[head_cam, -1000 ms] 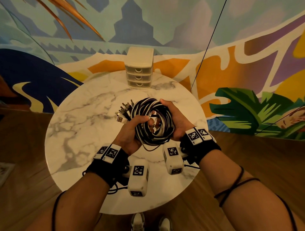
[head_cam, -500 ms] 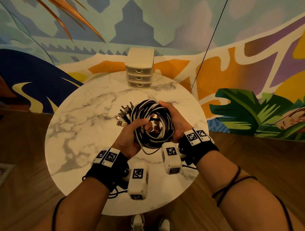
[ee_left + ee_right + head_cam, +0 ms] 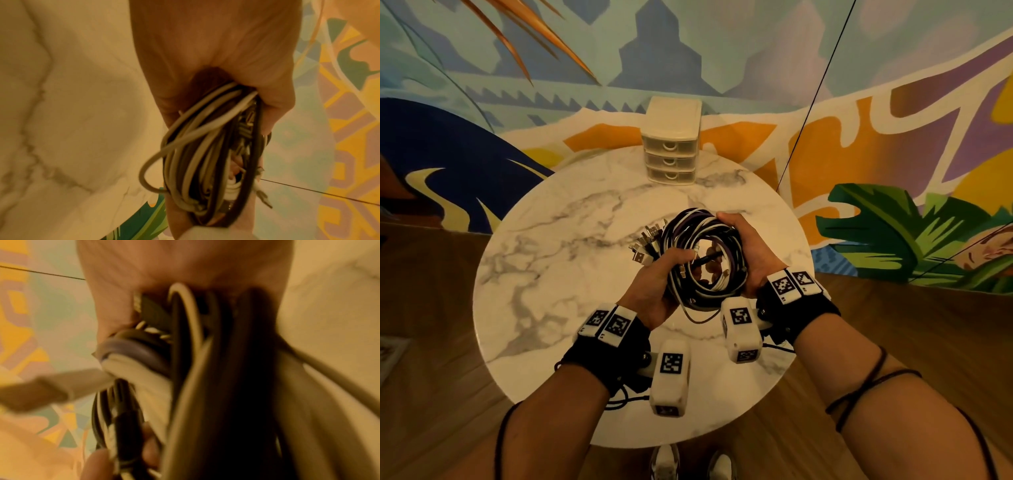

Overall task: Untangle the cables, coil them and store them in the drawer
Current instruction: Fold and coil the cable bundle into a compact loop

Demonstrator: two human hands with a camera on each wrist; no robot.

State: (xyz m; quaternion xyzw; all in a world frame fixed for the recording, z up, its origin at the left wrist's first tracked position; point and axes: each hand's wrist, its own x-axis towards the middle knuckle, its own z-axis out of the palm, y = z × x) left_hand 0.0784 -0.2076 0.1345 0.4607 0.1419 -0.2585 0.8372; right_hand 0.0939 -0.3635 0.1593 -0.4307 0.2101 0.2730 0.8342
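A thick coil of black, white and purple cables (image 3: 703,260) is held above the round marble table (image 3: 544,260). My left hand (image 3: 661,277) grips the coil's left side, thumb curled over the strands (image 3: 205,146). Its right side is gripped by my right hand (image 3: 750,250), fingers wrapped round the bundle (image 3: 205,369). A bunch of metal plugs (image 3: 645,241) sticks out at the upper left of the coil. One loose loop (image 3: 697,317) hangs below it. The small cream drawer unit (image 3: 672,144) stands at the table's far edge, all three drawers closed.
A painted mural wall rises right behind the table. A thin black line (image 3: 811,99) runs diagonally down the wall to the table's right rear. Wooden floor surrounds the table, and my shoes (image 3: 688,462) show below its near edge.
Both hands and the coil have shifted slightly away from me. The left thumb has moved further over the strands into the coil's centre.
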